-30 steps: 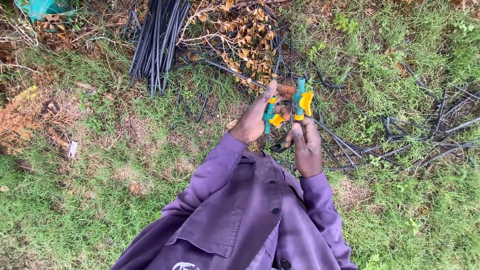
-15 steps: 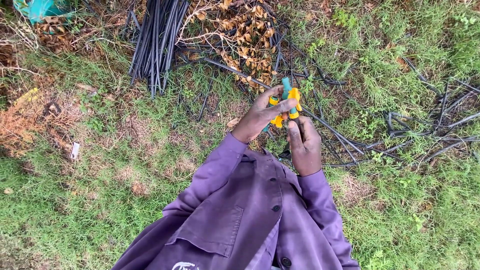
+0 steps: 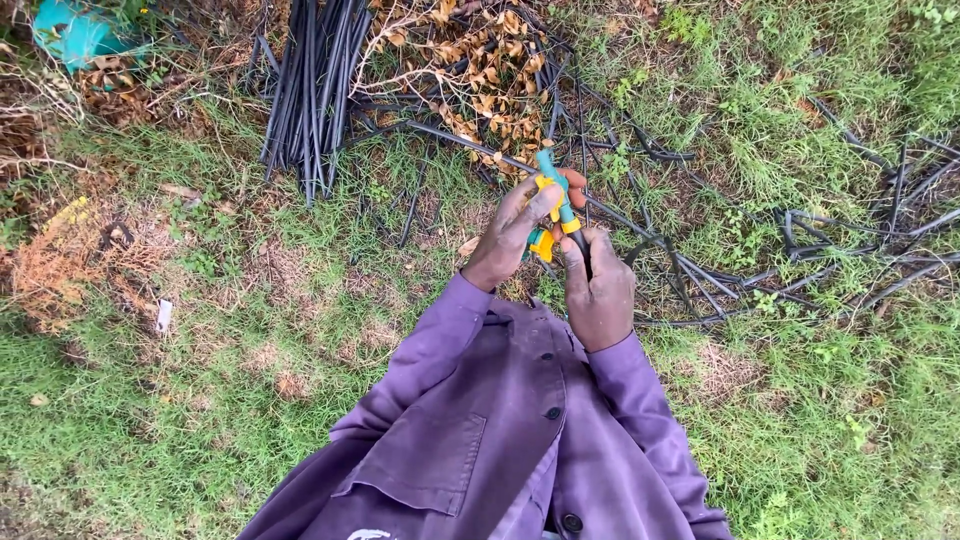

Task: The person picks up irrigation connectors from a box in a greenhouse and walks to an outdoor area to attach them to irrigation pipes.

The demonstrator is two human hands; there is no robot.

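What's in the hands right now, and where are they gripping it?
Both hands hold a teal and yellow hand tool. The left hand pinches its upper yellow part; the right hand wraps its lower end.

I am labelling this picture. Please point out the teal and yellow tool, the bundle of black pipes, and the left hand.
teal and yellow tool (image 3: 556, 195), head view, teal handle.
bundle of black pipes (image 3: 310, 90), head view, middle.
left hand (image 3: 512, 232), head view, back of hand.
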